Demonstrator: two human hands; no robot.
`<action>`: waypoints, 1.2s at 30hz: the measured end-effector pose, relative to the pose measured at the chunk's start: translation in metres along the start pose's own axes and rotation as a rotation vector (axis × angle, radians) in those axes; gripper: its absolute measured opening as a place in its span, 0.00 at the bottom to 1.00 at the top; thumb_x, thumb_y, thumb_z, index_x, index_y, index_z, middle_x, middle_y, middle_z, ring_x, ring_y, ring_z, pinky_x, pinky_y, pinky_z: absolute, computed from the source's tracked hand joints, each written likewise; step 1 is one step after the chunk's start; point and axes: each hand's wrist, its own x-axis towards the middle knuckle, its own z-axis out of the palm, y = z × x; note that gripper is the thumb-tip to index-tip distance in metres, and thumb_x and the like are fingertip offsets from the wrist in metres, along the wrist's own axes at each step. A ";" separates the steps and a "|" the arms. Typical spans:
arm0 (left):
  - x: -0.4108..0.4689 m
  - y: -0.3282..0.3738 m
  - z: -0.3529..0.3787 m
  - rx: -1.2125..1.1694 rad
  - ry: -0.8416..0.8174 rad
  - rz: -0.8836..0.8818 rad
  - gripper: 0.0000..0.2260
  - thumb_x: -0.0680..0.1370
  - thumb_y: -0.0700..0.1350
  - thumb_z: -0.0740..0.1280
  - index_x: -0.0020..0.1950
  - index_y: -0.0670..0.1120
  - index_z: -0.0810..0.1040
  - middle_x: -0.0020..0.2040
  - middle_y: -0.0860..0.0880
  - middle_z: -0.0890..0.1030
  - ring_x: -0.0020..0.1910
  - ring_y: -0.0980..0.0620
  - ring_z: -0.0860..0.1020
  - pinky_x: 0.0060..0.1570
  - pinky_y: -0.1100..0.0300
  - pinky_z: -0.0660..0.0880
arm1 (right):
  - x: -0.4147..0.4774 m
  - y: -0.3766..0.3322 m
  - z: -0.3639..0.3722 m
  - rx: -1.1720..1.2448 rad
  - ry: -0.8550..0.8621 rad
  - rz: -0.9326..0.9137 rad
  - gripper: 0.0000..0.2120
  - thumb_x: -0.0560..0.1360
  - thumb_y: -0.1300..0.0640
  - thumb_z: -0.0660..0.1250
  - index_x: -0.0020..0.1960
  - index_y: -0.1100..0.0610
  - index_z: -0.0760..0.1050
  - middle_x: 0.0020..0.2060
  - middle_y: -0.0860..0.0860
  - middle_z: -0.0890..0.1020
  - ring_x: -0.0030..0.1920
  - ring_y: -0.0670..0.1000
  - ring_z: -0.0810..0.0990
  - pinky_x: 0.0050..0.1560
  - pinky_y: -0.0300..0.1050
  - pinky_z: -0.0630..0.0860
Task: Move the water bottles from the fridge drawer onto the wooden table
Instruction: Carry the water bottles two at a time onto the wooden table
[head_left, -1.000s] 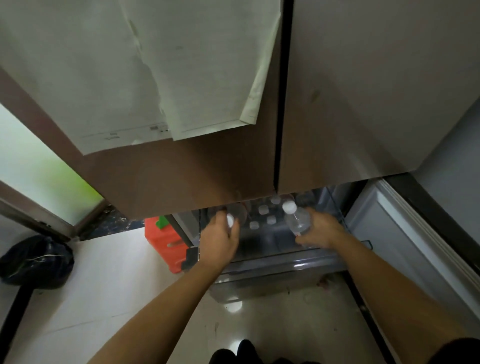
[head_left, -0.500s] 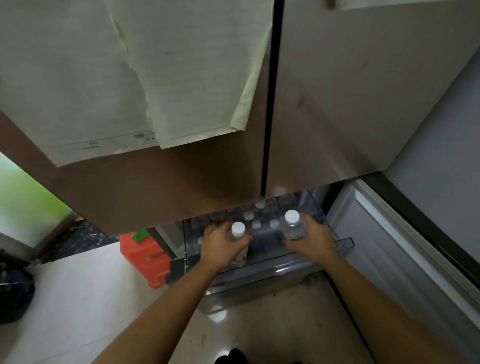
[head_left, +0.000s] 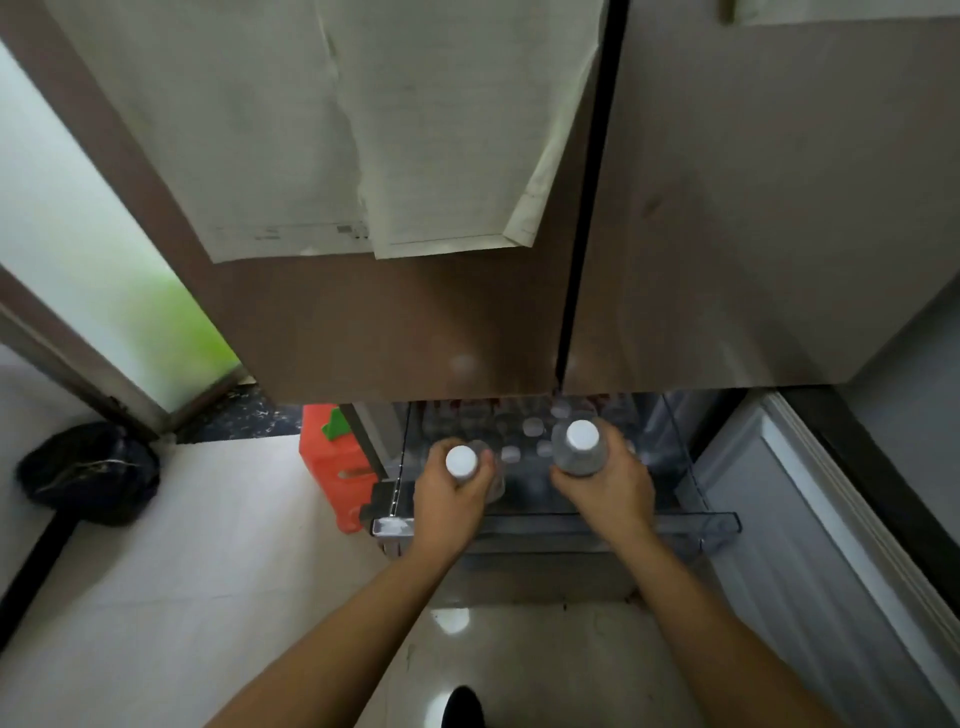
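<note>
Nearest the camera, floor (head_left: 208, 571): pale glossy tiles with light reflections; two bare forearms reach forward above them.
left hand (head_left: 452, 501): fingers curled round the upper body of the left bottle (head_left: 461, 461) and clamped on it from the near side.
left bottle: clear, upright, white cap standing above the fist; held over the left front part of the drawer. Whether its base rests on anything cannot be told.
right hand (head_left: 608, 488): fingers and thumb wrapped round the right bottle (head_left: 581, 454) below its shoulder, gripping it.
right bottle: clear, upright, white cap facing the camera, sitting higher than the left one; held over the drawer's middle.
fridge drawer (head_left: 675, 525): pulled out, clear plastic walls, front rim just under both wrists.
remaining bottles (head_left: 532, 427): several white caps inside the drawer, between and behind the two hands; blurred, number unclear.
orange container (head_left: 327, 467): on the floor just beside the drawer's left side, green part on top.
black bag (head_left: 88, 473): on the floor, well left of the container.
fridge doors (head_left: 415, 322): two brown doors, closed, above the drawer; paper sheets (head_left: 363, 130) hang on the left one.
</note>
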 end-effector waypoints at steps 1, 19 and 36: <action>-0.009 0.008 -0.003 -0.023 0.064 0.007 0.09 0.76 0.51 0.72 0.51 0.55 0.74 0.43 0.59 0.80 0.44 0.70 0.78 0.41 0.75 0.72 | -0.001 -0.004 -0.002 0.010 -0.011 -0.040 0.36 0.62 0.45 0.79 0.66 0.37 0.68 0.55 0.46 0.82 0.55 0.55 0.80 0.48 0.45 0.74; -0.227 0.069 -0.154 0.284 0.946 0.071 0.08 0.79 0.49 0.69 0.46 0.46 0.74 0.38 0.55 0.76 0.38 0.55 0.76 0.38 0.58 0.74 | -0.140 -0.114 -0.009 0.436 -0.419 -0.614 0.34 0.58 0.36 0.76 0.59 0.41 0.67 0.50 0.43 0.75 0.46 0.46 0.75 0.39 0.34 0.69; -0.619 -0.050 -0.416 0.506 1.183 -0.183 0.07 0.78 0.56 0.66 0.45 0.54 0.73 0.38 0.58 0.76 0.41 0.60 0.76 0.35 0.70 0.70 | -0.605 -0.205 0.096 0.483 -1.070 -0.810 0.35 0.57 0.32 0.78 0.57 0.27 0.60 0.51 0.31 0.73 0.52 0.41 0.76 0.43 0.33 0.73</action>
